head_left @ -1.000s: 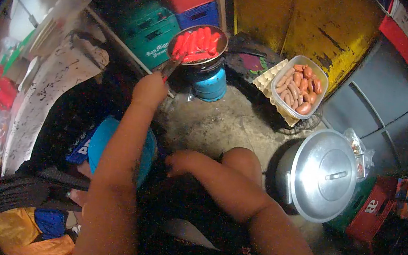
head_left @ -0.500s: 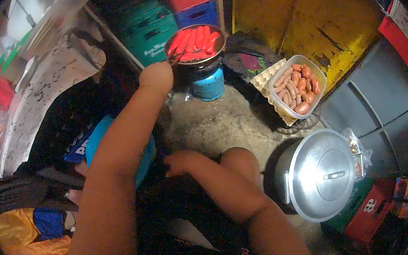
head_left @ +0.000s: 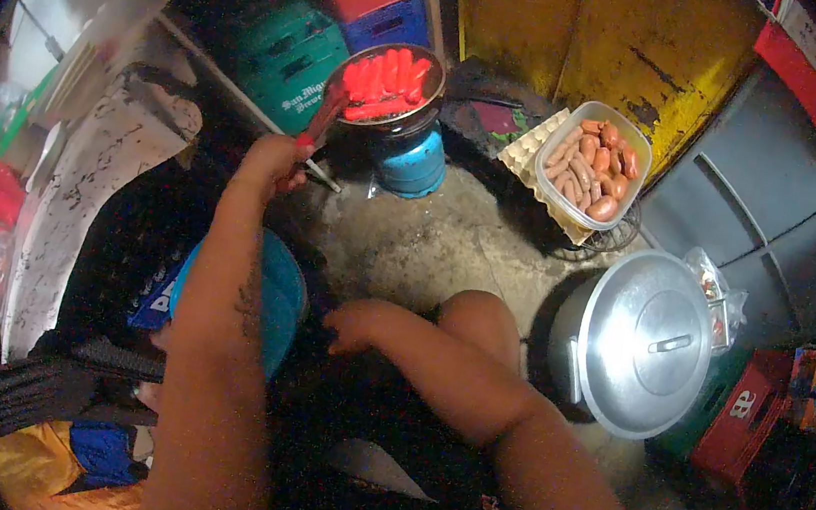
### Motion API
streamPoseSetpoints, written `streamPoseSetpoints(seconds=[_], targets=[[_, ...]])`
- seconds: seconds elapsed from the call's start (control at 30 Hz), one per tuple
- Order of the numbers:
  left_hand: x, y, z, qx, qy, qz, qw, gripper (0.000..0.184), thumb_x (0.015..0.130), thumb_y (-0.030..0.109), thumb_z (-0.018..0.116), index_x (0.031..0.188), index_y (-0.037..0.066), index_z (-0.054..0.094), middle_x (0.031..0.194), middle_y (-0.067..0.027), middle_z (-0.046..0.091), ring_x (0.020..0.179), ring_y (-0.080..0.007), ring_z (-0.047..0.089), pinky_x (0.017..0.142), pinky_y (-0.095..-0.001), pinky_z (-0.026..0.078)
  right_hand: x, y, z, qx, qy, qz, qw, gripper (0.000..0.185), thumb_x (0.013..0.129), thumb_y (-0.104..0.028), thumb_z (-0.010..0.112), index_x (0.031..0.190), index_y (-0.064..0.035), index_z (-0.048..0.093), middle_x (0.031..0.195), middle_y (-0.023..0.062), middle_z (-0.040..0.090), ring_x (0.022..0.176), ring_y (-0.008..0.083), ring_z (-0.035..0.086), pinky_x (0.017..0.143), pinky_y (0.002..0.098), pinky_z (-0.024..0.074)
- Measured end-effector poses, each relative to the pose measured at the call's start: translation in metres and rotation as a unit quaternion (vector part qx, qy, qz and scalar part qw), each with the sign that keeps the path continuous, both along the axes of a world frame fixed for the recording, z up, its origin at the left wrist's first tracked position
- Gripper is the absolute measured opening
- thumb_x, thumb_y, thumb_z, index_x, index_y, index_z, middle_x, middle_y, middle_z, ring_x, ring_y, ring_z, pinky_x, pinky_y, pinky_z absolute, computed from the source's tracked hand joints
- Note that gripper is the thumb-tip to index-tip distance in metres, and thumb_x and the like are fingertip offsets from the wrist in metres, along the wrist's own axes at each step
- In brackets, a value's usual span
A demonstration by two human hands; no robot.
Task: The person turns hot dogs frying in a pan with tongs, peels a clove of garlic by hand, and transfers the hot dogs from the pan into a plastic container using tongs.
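Observation:
My left hand (head_left: 278, 158) is closed round a pair of tongs (head_left: 323, 116), blurred and reddish, which reaches up to the near left rim of a frying pan (head_left: 433, 107). Several bright red sausages (head_left: 388, 76) lie in the pan, most of them side by side. Beneath the pan stands a small burner on a blue gas canister (head_left: 413, 167). Resting over my leg, my right hand (head_left: 357, 325) has loosely bent fingers and nothing visible in them. A blue basin (head_left: 292, 287) is partly hidden under my left forearm.
A clear tub (head_left: 542, 165) of sausages sits on egg trays (head_left: 532, 140) right of the burner. A large lidded metal pot (head_left: 645, 342) stands at the right. Green crates (head_left: 295, 56) are stacked behind, and a red crate (head_left: 742, 414) stands at far right.
My left hand has drawn back from the pan, down and to the left, with the tongs still in it. My right hand has stayed in place.

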State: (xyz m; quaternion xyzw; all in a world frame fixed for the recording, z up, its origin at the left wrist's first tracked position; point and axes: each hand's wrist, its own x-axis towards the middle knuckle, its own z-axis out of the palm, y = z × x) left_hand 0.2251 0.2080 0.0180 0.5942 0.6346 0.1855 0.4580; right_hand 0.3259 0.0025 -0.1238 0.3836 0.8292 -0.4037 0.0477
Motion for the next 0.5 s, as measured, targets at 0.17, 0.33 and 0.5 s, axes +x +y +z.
streamPoseSetpoints(seconds=[0.17,0.33,0.5], targets=[[-0.002,0.003,-0.014,0.126,0.157,-0.045,0.978,0.032,0.082,0.022,0.074,0.102,-0.001,0.066,0.082,-0.0172,0.068,0.071,-0.0291,0.068,0.061,-0.0407,0.054,-0.005,0.003,-0.006,0.013,-0.005,0.02,1.0,0.069,0.082,-0.047,0.071,0.137,-0.0098,0.054,0.131,0.0178,0.061,0.121,0.0384,0.057,0.101,0.05,0.0461],[0.023,-0.024,0.012,0.238,0.386,-0.102,0.886,0.037,0.076,0.025,0.073,0.106,0.003,0.069,0.108,-0.0234,0.069,0.103,-0.041,0.065,0.09,-0.0477,0.051,-0.007,0.004,-0.018,-0.004,0.007,0.013,1.0,0.068,0.081,-0.047,0.071,0.136,-0.0094,0.054,0.13,0.0179,0.061,0.12,0.0386,0.057,0.1,0.0504,0.0463],[0.045,-0.031,0.023,0.233,0.441,-0.12,0.858,0.027,0.082,0.018,0.062,0.103,0.003,0.071,0.108,-0.0221,0.069,0.102,-0.0398,0.067,0.088,-0.0478,0.053,-0.012,0.005,-0.031,-0.001,0.004,0.0,1.0,0.067,0.082,-0.047,0.071,0.134,-0.0089,0.055,0.129,0.018,0.061,0.119,0.0389,0.058,0.099,0.0507,0.0466]])
